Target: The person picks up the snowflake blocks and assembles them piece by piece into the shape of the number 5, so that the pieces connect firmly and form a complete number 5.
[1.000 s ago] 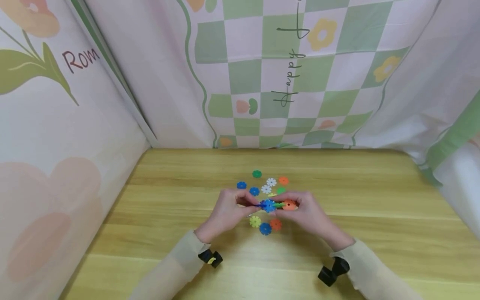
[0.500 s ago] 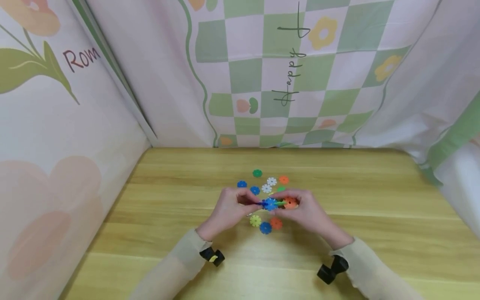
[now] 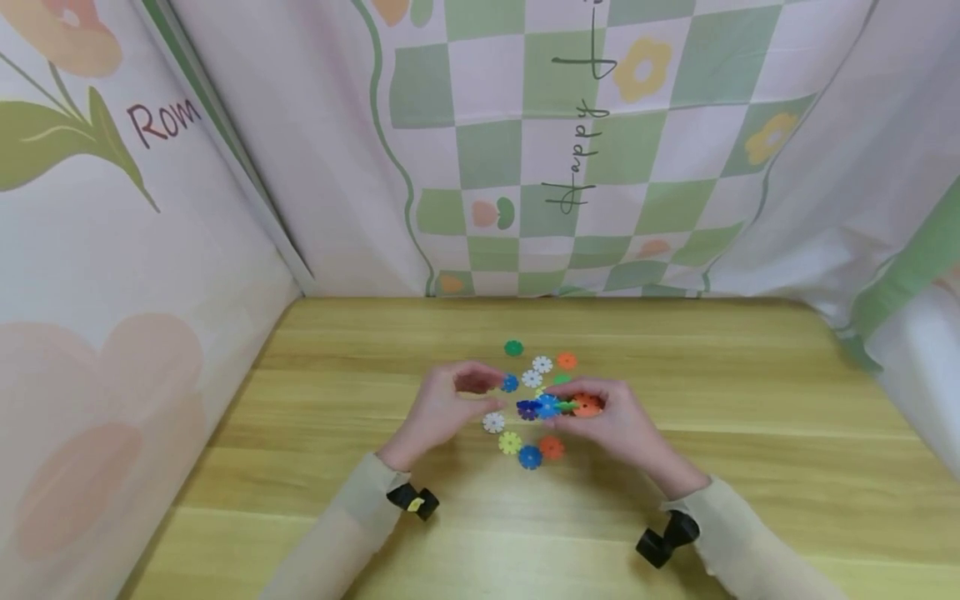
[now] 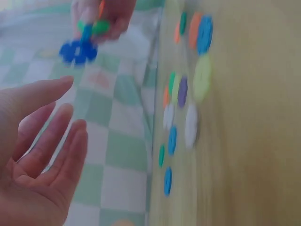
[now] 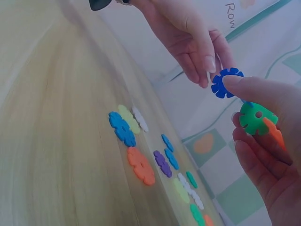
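Note:
Above the table my right hand (image 3: 611, 421) pinches a short chain of interlocking plastic snowflake discs. The chain runs from an orange disc (image 3: 587, 405) near the palm through a green disc (image 5: 256, 117) and a blue disc (image 3: 547, 406) to a dark blue disc (image 3: 527, 409) at its left end. In the right wrist view the thumb covers part of that end. My left hand (image 3: 446, 408) is held just left of the chain, thumb and fingers apart, with nothing between them. The left wrist view shows a gap between its fingertips (image 4: 66, 81) and the chain.
Several loose discs lie flat on the wooden table (image 3: 337, 500) below the hands, among them a white disc (image 3: 493, 422), a yellow disc (image 3: 510, 442), a purple disc (image 5: 162, 164) and a green disc (image 3: 513, 347). A patterned curtain (image 3: 487, 150) hangs behind the table.
My left hand has let go of the chain's left end and moved slightly left, its fingers parting. The right hand still holds the chain in nearly the same place.

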Demonstrator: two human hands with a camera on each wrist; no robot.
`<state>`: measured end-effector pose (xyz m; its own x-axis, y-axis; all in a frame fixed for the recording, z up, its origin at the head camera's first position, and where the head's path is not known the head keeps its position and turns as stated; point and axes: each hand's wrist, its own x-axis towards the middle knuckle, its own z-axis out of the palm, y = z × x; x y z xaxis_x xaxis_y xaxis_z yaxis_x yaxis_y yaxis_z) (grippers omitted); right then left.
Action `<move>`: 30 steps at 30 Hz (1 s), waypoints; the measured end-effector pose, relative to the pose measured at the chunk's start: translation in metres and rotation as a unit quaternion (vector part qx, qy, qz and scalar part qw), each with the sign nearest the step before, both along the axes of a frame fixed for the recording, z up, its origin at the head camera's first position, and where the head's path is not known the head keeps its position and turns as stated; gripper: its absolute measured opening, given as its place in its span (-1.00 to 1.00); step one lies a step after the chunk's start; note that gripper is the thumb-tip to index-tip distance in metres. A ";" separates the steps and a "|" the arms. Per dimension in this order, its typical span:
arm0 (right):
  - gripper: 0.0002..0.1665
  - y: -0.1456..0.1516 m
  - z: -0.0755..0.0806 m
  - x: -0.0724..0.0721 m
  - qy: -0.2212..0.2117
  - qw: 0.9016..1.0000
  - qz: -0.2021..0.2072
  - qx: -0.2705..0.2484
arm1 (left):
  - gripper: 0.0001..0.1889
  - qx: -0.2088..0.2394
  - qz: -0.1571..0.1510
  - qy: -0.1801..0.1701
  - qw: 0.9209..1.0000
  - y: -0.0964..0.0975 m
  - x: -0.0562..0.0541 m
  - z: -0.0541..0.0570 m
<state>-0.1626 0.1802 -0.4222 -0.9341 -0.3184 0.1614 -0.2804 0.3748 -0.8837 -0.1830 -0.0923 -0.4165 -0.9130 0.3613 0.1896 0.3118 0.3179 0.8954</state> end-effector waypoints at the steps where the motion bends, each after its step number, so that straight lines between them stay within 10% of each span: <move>1: -0.56 0.001 0.000 0.000 -0.003 1.000 -0.002 0.000 | -0.71 -0.001 0.007 -0.001 1.000 -0.003 -0.004 -0.001; 17: -0.58 0.005 -0.001 0.003 0.004 1.000 0.016 -0.009 | -0.56 -0.072 0.067 -0.066 0.993 -0.015 -0.072 -0.025; 30: -0.58 0.006 -0.003 0.002 0.001 0.999 0.029 -0.019 | -0.64 -0.140 0.039 -0.094 0.985 -0.012 -0.085 -0.036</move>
